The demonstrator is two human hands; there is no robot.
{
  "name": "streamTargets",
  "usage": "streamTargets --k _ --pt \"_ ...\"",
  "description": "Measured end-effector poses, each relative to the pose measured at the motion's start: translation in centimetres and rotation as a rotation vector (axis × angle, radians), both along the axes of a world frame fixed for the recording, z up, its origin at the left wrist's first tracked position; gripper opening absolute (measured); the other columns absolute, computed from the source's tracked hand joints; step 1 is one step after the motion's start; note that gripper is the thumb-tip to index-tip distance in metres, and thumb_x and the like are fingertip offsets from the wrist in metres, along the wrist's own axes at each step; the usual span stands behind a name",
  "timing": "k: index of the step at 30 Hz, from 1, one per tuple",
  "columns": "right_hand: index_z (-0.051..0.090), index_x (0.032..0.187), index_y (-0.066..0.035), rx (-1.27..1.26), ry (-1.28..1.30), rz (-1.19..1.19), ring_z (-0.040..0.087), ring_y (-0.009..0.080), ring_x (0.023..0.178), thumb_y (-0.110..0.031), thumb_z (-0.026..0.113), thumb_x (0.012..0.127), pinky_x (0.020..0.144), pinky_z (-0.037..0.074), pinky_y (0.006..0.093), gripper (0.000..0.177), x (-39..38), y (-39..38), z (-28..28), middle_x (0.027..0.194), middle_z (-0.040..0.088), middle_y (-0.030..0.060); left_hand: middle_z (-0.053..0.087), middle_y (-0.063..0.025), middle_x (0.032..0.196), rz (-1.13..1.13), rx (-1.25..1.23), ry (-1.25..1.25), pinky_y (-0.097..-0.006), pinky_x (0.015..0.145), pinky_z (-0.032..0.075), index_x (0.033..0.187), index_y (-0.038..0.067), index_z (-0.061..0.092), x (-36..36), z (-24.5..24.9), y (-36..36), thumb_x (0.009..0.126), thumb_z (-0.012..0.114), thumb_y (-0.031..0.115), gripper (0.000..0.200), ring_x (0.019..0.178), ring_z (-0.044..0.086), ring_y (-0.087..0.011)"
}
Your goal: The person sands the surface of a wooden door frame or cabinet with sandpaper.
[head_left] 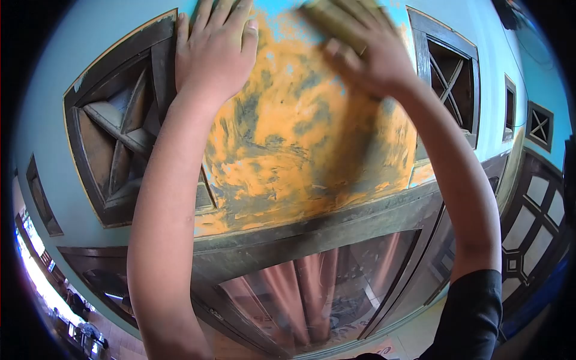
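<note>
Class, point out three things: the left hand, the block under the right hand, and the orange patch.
left hand (213,51): head view, back of the hand.
block (337,17): head view, its blurred top face.
orange patch (288,159): head view, middle of the patch.

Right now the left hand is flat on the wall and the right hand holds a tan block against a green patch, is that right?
Not quite: the patch is orange, not green, as the head view shows. The left hand does lie flat on the wall, and the right hand does hold the tan block against that patch.
</note>
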State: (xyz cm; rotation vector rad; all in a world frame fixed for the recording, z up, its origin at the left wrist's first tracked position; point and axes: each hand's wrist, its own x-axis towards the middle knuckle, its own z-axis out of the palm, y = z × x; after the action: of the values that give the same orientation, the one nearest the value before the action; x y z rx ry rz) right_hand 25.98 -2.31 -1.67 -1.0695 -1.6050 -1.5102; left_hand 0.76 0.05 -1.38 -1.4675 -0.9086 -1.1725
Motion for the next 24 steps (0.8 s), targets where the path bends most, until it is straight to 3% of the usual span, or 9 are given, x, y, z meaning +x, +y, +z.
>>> streamTargets --k 3,6,9,10,13,15,17,21,24 --pt "0.023 0.166 -0.02 0.06 0.284 0.04 0.004 0.0329 0.16 -0.053 0.037 0.106 0.128 0.004 0.0552 0.07 0.5 1.1 1.1 0.173 0.013 0.0117 0.024 -0.01 0.171 0.036 0.057 0.016 -0.0472 0.131 0.008 0.162 0.011 0.031 -0.5 0.0 1.3 0.111 0.025 0.035 0.057 0.158 0.017 -0.0285" --pt "0.019 0.166 -0.021 -0.083 -0.009 -0.064 0.002 0.037 0.16 -0.058 0.032 0.105 0.126 0.0 0.062 0.072 -3.9 -1.3 -2.5 0.173 0.015 0.0132 0.025 -0.0105 0.17 0.03 0.092 0.025 -0.0472 0.131 0.009 0.162 0.01 0.032 -0.7 0.2 1.9 0.111 0.026 0.035 0.056 0.158 0.018 -0.0291" --pt "0.024 0.166 -0.022 -0.016 -0.205 -0.055 0.006 0.0336 0.16 -0.057 0.03 0.106 0.128 0.002 0.0557 0.069 -1.8 0.5 -0.3 0.172 0.018 0.012 0.026 -0.011 0.17 -0.011 0.043 0.021 -0.0474 0.131 0.009 0.161 0.01 0.033 -0.5 -0.1 0.5 0.111 0.026 0.034 0.056 0.158 0.019 -0.0297" --pt "0.028 0.164 -0.021 -0.037 0.033 0.15 0.011 0.0334 0.16 -0.051 0.036 0.106 0.129 0.004 0.0525 0.066 -1.2 0.1 0.4 0.172 0.02 0.0125 0.026 -0.0112 0.17 -0.027 0.015 0.021 -0.0475 0.131 0.009 0.161 0.009 0.033 -0.4 -0.3 0.1 0.111 0.027 0.034 0.056 0.158 0.019 -0.0299" --pt "0.034 0.162 -0.017 0.129 0.231 0.136 0.016 0.0353 0.159 -0.039 0.049 0.104 0.128 0.014 0.0503 0.064 -1.9 0.8 0.4 0.168 0.029 0.0164 0.026 -0.0116 0.169 -0.036 0.032 0.015 -0.0475 0.131 0.01 0.161 0.009 0.033 -0.4 -0.3 0.4 0.111 0.027 0.033 0.056 0.158 0.02 -0.0301" --pt "0.052 0.152 -0.027 0.211 -0.081 0.219 0.034 0.036 0.151 -0.054 0.054 0.099 0.126 0.019 0.0534 0.06 -2.6 2.0 -1.8 0.161 0.043 0.0103 0.026 -0.0115 0.169 -0.016 0.035 0.018 -0.0475 0.131 0.01 0.161 0.009 0.033 -0.4 -0.4 0.4 0.111 0.027 0.033 0.056 0.158 0.02 -0.0299" --pt "0.047 0.156 -0.032 0.06 -0.284 0.183 0.03 0.0358 0.154 -0.064 0.048 0.098 0.127 0.015 0.057 0.067 -3.2 1.2 -4.1 0.166 0.036 0.0085 0.026 -0.0112 0.17 -0.015 0.044 0.014 -0.0475 0.131 0.01 0.161 0.009 0.033 -0.5 -0.3 0.4 0.111 0.027 0.033 0.055 0.158 0.02 -0.0295" --pt "0.046 0.156 -0.031 0.183 -0.076 0.184 0.03 0.0365 0.153 -0.067 0.045 0.098 0.126 0.018 0.0574 0.068 0.6 2.9 0.1 0.166 0.037 0.0081 0.026 -0.0103 0.17 -0.008 0.088 0.041 -0.0472 0.131 0.01 0.161 0.01 0.033 -1.0 0.1 1.9 0.111 0.027 0.033 0.056 0.158 0.02 -0.0285" --pt "0.043 0.157 -0.036 0.104 -0.099 0.175 0.026 0.0323 0.156 -0.071 0.044 0.097 0.128 0.012 0.0571 0.069 -1.9 2.3 -2.6 0.167 0.034 0.0035 0.026 -0.0099 0.17 -0.011 0.06 0.022 -0.0468 0.131 0.01 0.161 0.01 0.033 -0.6 -0.3 1.0 0.111 0.027 0.033 0.055 0.158 0.019 -0.0282"
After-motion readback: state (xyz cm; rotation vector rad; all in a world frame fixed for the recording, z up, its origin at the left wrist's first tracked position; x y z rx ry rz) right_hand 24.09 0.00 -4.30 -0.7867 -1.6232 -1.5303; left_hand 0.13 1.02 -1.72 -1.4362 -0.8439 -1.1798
